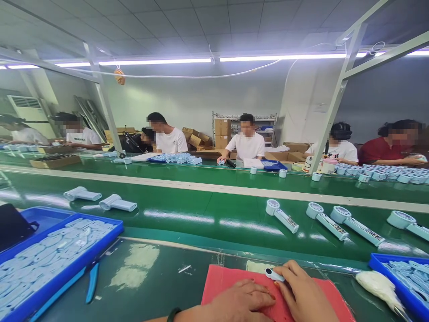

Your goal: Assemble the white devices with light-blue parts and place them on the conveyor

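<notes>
At the bottom centre lies a red pad (219,281) on the green bench. My left hand (239,299) rests flat on it, fingers spread and holding nothing. Just to its right, my right hand (298,288) pinches a small light blue part (274,274) with a dark oval at its end, near the pad's far edge. The fingers cover the near end of this part.
Blue trays of light blue parts stand at left (110,222) and right (377,261). Blue-handled pliers (92,281) lie by the left tray, a white wrapped tool (377,284) at right. Beyond, light blue fans (283,217) sit on a green conveyor (201,208); several people work across it.
</notes>
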{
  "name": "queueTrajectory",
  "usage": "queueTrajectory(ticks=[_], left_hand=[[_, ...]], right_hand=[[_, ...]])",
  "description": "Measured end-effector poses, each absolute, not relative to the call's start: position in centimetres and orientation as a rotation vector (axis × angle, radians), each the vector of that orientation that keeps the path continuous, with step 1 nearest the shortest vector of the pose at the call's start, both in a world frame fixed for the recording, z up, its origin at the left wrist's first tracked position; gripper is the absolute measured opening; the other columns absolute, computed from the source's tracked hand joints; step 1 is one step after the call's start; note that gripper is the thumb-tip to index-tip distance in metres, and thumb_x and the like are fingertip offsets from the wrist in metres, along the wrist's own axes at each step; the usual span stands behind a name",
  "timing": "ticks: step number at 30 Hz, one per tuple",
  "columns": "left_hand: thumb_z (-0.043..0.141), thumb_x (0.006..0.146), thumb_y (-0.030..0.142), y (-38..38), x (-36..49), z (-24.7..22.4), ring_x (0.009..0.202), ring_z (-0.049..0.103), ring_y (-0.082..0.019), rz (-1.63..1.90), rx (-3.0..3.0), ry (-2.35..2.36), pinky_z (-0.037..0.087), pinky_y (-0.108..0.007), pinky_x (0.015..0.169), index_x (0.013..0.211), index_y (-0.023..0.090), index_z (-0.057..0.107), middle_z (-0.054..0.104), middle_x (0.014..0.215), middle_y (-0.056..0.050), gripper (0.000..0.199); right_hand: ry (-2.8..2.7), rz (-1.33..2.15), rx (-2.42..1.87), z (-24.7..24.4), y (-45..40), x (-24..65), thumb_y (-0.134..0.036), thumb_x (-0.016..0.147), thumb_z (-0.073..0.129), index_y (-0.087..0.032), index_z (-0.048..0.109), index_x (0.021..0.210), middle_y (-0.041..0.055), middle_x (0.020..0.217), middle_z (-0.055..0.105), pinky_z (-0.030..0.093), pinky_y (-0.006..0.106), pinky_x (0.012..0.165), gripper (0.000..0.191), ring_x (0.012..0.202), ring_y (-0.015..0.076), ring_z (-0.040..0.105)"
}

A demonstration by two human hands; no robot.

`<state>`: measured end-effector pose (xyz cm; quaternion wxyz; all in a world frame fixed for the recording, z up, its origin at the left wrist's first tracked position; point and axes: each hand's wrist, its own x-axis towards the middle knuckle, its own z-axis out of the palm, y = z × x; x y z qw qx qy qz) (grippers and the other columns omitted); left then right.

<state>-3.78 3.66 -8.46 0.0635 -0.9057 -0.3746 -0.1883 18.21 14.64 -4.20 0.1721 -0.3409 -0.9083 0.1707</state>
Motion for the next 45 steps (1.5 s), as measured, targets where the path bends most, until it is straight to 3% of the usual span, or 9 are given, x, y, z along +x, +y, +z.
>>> queueTrajectory(ticks=[10,15,18,24,29,33,45], left_hand=[[0.055,0.103,0.036,4.0,-3.9,-9.3,0.137,0.051,-0.018,-0.559,-2.715,-1.160,0.038,-0.029,0.118,0.133,0.034,0.062,0.057,0.146,0.002,0.030],[0.051,0.105,0.033,3.9,-3.7,-8.9,0.136,0.050,-0.018,-0.588,-2.654,-1.062,0.040,-0.028,0.114,0.131,0.030,0.063,0.061,0.142,0.002,0.028],[0.051,0.105,0.037,3.8,-3.6,-8.8,0.134,0.052,-0.017,-0.568,-2.629,-1.097,0.041,-0.028,0.114,0.129,0.033,0.064,0.061,0.142,0.004,0.028],[0.050,0.106,0.035,3.5,-3.3,-7.3,0.132,0.055,-0.017,-0.520,-2.636,-1.125,0.043,-0.028,0.113,0.124,0.030,0.067,0.061,0.140,0.002,0.025],[0.053,0.101,0.027,1.8,-2.0,-3.5,0.128,0.057,-0.023,-0.593,-2.780,-1.287,0.046,-0.039,0.114,0.122,0.025,0.065,0.061,0.138,-0.007,0.024],[0.048,0.091,0.009,1.7,-2.1,-1.9,0.133,0.054,-0.027,-0.610,-2.875,-1.349,0.047,-0.048,0.115,0.130,0.024,0.062,0.056,0.145,-0.010,0.043],[0.040,0.097,0.009,2.4,-2.4,-2.9,0.137,0.051,-0.025,-0.590,-2.873,-1.304,0.050,-0.050,0.113,0.135,0.029,0.061,0.053,0.149,-0.006,0.048]], right_hand=[[-2.605,0.488,-0.975,-3.5,14.5,18.1,-0.029,0.100,0.035,-0.032,0.073,0.113,0.0058,0.110,0.067,0.055,0.029,0.083,0.039,0.096,0.0199,0.069],[-2.599,0.473,-1.008,-3.7,14.6,18.1,-0.031,0.101,0.031,-0.032,0.071,0.117,0.0056,0.114,0.067,0.055,0.031,0.086,0.042,0.099,0.0204,0.069],[-2.603,0.446,-1.050,-4.0,14.8,18.1,-0.030,0.101,0.031,-0.031,0.070,0.119,0.0066,0.116,0.067,0.055,0.033,0.087,0.043,0.099,0.0213,0.069],[-2.619,0.399,-0.987,-3.9,14.8,18.1,-0.029,0.101,0.035,-0.033,0.072,0.116,0.0057,0.110,0.067,0.054,0.031,0.083,0.040,0.096,0.0210,0.069],[-2.621,0.305,-1.045,-1.4,13.3,18.1,-0.017,0.100,0.040,-0.029,0.071,0.120,0.0071,0.111,0.068,0.051,0.032,0.087,0.039,0.099,0.0214,0.067],[-2.619,0.274,-1.176,0.4,13.0,17.8,-0.019,0.102,0.044,-0.025,0.067,0.123,0.0076,0.114,0.067,0.048,0.032,0.088,0.032,0.102,0.0216,0.065],[-2.677,0.263,-1.149,0.1,13.4,17.7,-0.030,0.107,0.041,-0.026,0.064,0.127,0.0058,0.110,0.063,0.046,0.033,0.085,0.031,0.100,0.0208,0.062]])
